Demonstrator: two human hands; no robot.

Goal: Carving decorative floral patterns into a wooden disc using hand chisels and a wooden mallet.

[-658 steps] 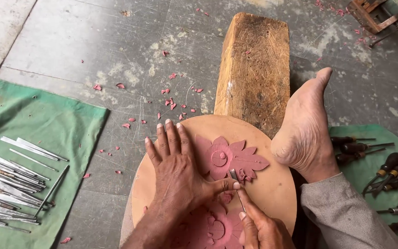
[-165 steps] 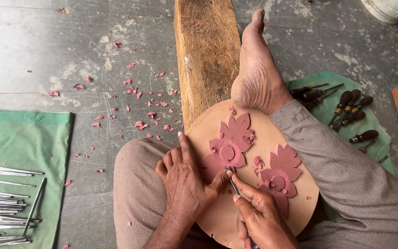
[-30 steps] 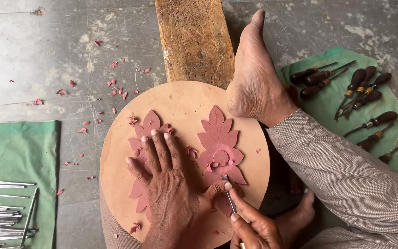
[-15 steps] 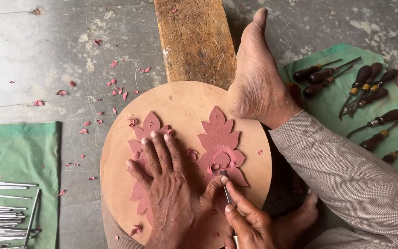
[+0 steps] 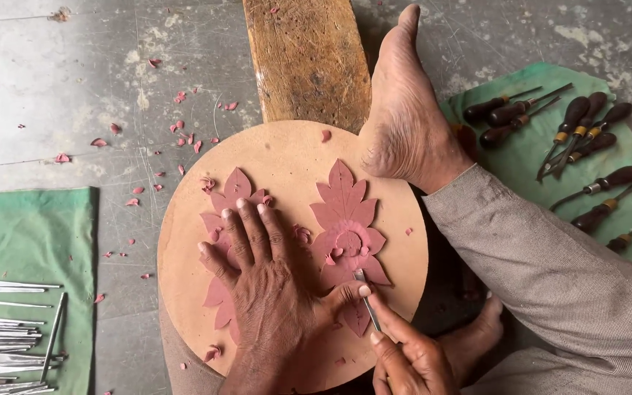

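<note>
Head camera looks straight down, close.

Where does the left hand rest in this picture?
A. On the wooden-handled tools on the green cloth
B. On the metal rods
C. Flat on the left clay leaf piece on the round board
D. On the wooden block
C: the left hand lies flat, fingers spread, over the left clay leaf piece on the round board.

No packages, labels, signs or screens in view. Possibly small markings on tool handles, but too small to tell.
</note>
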